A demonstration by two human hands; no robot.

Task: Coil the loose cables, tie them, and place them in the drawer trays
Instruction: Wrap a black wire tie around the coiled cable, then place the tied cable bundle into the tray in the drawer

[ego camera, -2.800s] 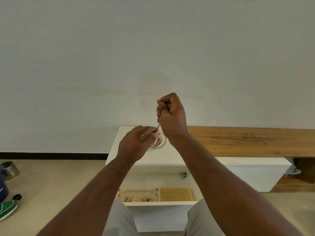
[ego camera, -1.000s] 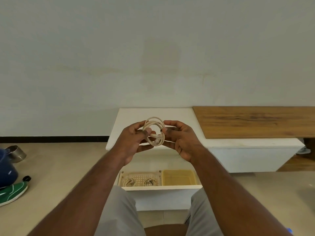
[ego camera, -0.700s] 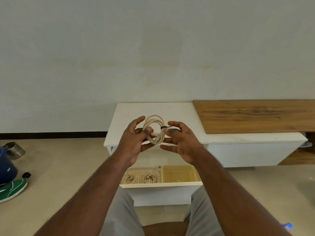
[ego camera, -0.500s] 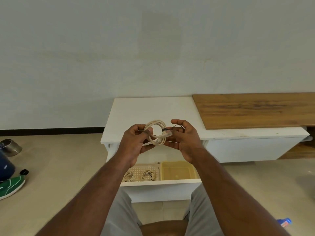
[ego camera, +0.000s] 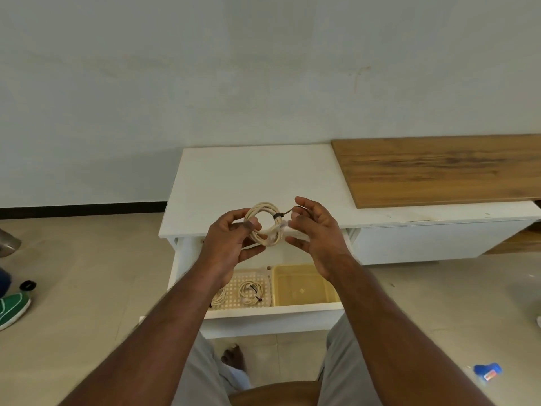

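A cream cable coil (ego camera: 265,224) with a dark tie (ego camera: 277,215) wrapped round its right side hangs above the open drawer (ego camera: 272,310). My left hand (ego camera: 231,244) pinches the coil's left side between thumb and fingers. My right hand (ego camera: 314,232) pinches the tie's loose dark end at its fingertips, beside the coil's white plug. In the drawer, a cream perforated tray (ego camera: 234,288) holds two tied coils (ego camera: 250,291). A yellow tray (ego camera: 304,285) lies to its right.
The white cabinet top (ego camera: 248,177) lies behind my hands, with a wooden board (ego camera: 439,168) to its right. A green shoe (ego camera: 11,309) and a metal bowl (ego camera: 7,247) are on the floor at left. A small blue object (ego camera: 487,372) lies at right.
The camera tilted down, so the drawer shows more. My right hand moved from twisting above the coil to pulling the tie's end out to the right. The left hand keeps hold of the coil.
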